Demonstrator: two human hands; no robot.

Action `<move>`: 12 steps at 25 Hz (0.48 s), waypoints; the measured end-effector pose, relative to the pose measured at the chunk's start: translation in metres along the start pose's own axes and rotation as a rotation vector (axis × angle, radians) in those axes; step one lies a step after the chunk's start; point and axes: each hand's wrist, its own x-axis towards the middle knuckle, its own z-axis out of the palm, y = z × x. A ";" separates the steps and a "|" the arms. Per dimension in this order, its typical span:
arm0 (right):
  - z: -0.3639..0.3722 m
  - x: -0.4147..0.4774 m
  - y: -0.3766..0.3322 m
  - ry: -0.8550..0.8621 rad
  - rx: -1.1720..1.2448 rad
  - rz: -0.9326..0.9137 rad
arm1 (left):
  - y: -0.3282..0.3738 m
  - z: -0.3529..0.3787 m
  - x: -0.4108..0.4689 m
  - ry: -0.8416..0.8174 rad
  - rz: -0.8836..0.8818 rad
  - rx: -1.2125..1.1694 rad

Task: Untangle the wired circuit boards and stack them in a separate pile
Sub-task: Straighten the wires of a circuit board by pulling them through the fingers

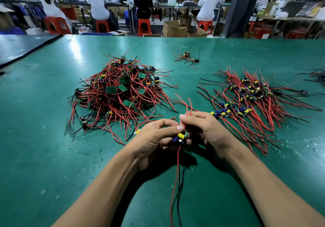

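Left hand: the left hand [154, 137] is curled, thumb and fingers pinching a small circuit board [181, 138] with a yellow capacitor, just above the counter [52, 156].
Right hand: the right hand [205, 130] is curled beside it, almost touching, fingertips pinching the upper leads [186, 103], red wires rising from the board.
Board's long axis: roughly vertical in view; the lower leads [175, 182], one red and one black, trail from the board toward the person.
Tangled heap: the tangled heap [119, 93] lies ahead and to the left, nearer the left hand.
Sorted pile: the sorted pile [251, 100] lies ahead and to the right, wires combed roughly parallel; its near edge sits just beside the right hand.
Key relation: the held board probably goes rightward, so the right hand is better placed.
Further off: a small cluster [187, 58] of boards sits alone beyond both piles.
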 end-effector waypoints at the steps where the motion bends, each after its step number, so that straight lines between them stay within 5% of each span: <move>1: -0.001 0.001 0.001 0.003 -0.010 -0.021 | 0.000 0.000 0.001 -0.003 0.002 0.028; 12: 0.002 0.001 0.003 -0.183 0.213 0.080 | -0.004 0.013 -0.001 0.017 -0.004 0.059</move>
